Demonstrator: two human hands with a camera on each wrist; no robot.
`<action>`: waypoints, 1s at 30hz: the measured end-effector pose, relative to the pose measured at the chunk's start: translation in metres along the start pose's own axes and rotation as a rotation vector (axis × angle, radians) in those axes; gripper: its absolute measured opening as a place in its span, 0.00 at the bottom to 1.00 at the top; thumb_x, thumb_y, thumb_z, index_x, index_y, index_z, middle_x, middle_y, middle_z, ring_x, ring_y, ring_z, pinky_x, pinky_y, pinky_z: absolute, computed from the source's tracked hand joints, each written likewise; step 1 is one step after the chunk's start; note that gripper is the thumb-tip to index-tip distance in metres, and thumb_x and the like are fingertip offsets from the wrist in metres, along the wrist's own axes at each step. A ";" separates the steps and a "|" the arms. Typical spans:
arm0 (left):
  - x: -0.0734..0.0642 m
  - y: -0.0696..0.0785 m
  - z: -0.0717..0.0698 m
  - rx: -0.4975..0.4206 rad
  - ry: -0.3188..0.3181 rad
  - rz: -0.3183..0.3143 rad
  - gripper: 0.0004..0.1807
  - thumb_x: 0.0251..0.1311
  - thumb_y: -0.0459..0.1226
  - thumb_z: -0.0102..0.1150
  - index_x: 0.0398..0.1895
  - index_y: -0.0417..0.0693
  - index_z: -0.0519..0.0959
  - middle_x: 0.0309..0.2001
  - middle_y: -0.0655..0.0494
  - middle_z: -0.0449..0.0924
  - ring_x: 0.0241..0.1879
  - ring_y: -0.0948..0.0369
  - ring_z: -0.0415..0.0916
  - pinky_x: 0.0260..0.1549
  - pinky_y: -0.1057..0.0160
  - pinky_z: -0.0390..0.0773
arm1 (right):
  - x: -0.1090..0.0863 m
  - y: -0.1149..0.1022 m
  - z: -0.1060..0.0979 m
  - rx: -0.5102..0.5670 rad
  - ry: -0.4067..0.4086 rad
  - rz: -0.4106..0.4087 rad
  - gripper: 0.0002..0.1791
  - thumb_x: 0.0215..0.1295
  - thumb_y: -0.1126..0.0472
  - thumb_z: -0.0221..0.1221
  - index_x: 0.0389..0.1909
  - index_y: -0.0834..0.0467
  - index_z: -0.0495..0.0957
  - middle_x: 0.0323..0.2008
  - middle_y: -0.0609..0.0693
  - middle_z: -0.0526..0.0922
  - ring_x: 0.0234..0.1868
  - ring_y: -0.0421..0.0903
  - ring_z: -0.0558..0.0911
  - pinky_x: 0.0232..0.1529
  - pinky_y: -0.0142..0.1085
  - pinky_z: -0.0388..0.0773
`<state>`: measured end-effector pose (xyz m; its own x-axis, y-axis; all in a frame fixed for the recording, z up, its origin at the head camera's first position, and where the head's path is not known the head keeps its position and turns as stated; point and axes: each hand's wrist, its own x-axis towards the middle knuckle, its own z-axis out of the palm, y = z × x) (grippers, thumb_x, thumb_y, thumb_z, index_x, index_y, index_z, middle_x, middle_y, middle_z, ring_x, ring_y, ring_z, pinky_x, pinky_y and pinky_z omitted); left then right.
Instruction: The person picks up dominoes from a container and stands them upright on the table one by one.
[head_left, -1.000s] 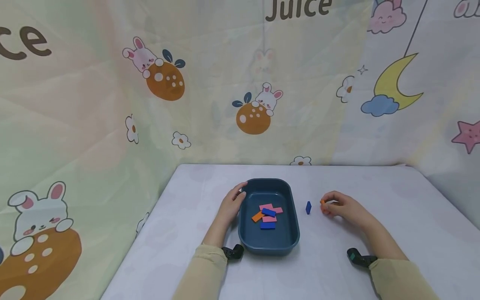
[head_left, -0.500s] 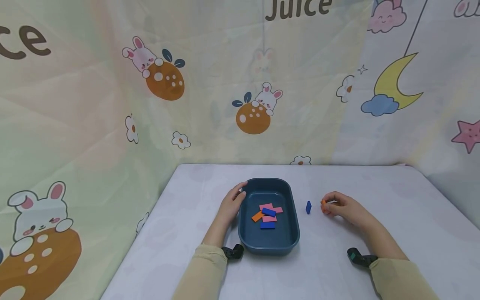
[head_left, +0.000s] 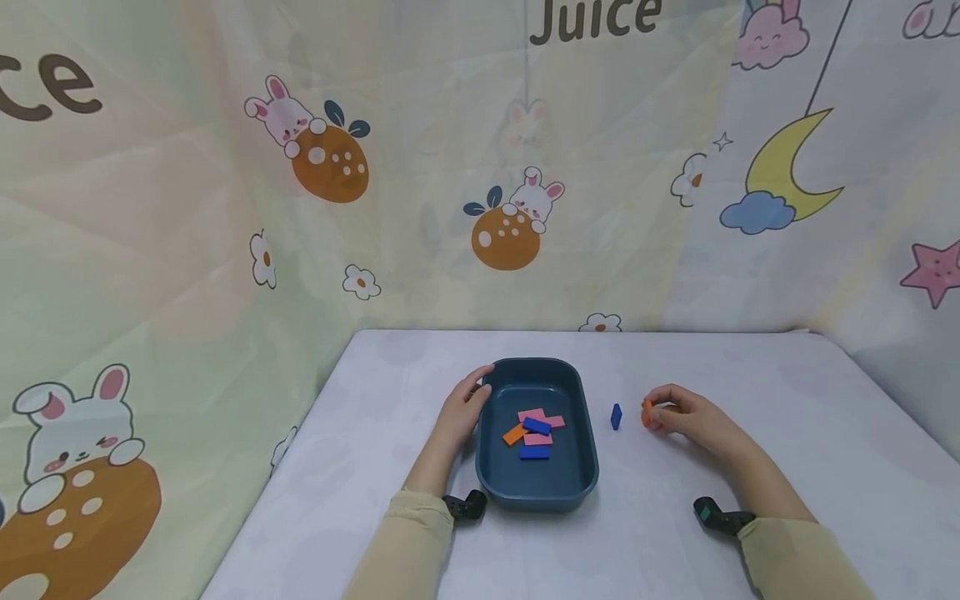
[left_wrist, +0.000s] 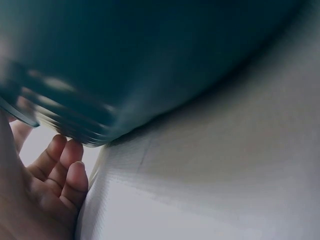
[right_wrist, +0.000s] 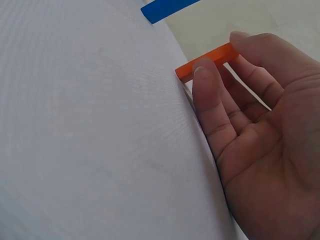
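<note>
My left hand (head_left: 459, 410) holds the left rim of a dark blue rectangular tub (head_left: 502, 483); in the left wrist view, curved fingers (left_wrist: 75, 180) lie beside its outer wall. Out on the right, my right hand (head_left: 686, 414) pinches an orange domino block (right_wrist: 210, 61) between thumb and fingertips. That block stands on end, its lower end close to the tabletop. A blue domino block (head_left: 617, 417) stands upright by itself between the tub and my right hand. Inside the tub lie pink domino blocks (head_left: 532, 414), blue ones (head_left: 535, 452) and an orange one (head_left: 514, 434), partly overlapping.
A white cloth covers the table (head_left: 585, 558). Behind it and along the left hangs a curtain (head_left: 427, 100) printed with rabbits, fruit and a moon. A dark wrist camera (head_left: 468, 505) sits on the left wrist, another wrist camera (head_left: 720, 517) on the right.
The orange block in my right hand has turned slightly more upright. My left hand, the tub and the standing blue block have stayed in place.
</note>
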<state>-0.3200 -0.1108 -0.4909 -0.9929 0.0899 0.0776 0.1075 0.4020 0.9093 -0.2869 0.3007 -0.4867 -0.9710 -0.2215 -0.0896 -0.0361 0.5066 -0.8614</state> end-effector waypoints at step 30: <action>0.000 -0.002 -0.001 -0.018 -0.007 0.029 0.21 0.71 0.53 0.47 0.65 0.77 0.71 0.47 0.53 0.77 0.41 0.56 0.74 0.36 0.60 0.77 | 0.009 -0.092 0.009 -0.033 0.013 -0.109 0.24 0.68 0.42 0.57 0.60 0.50 0.72 0.51 0.61 0.74 0.42 0.60 0.78 0.46 0.47 0.76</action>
<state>-0.3198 -0.1128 -0.4918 -0.9890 0.1079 0.1011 0.1352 0.3831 0.9138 -0.2900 0.2445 -0.4125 -0.9640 -0.2658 0.0103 -0.1490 0.5073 -0.8488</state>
